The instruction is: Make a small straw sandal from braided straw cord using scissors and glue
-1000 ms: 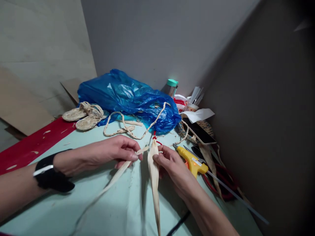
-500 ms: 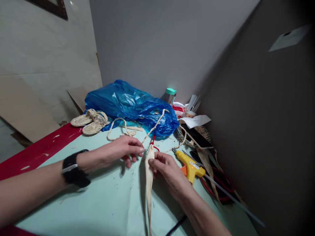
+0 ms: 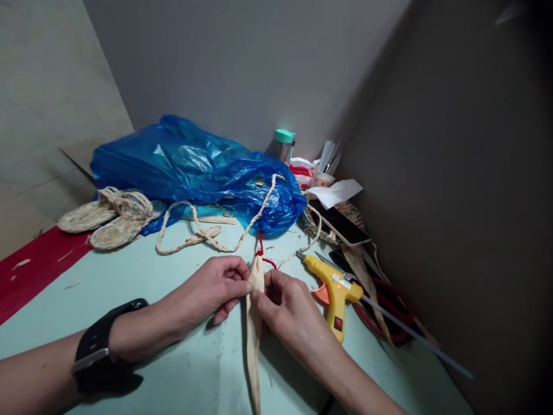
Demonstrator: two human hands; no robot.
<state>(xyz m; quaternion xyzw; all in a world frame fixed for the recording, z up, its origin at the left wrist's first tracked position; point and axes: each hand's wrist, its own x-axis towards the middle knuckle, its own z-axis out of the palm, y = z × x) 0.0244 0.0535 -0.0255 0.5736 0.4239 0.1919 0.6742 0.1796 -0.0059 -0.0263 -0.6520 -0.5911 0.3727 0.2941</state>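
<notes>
A long pale strip of dried corn husk hangs down the middle of the view, its upper end gathered at a red cord. My left hand, with a black watch on the wrist, pinches the strip's left edge near the top. My right hand grips the same strip from the right, thumb in front and fingers curled behind. Both thumbs lie close together on it. To the right of my right hand lies a yellow hot glue gun with an orange trigger and a long clear glue stick.
A blue plastic bag lies at the back, with a braided cord looped before it. Woven slippers sit at left. Scissors with red handles, a phone and a green-lidded bottle are at right and back.
My left hand has come over to the corn husk strip and closed on it. My right hand keeps its hold. The camera view has shifted, moving the background leftward and up.
</notes>
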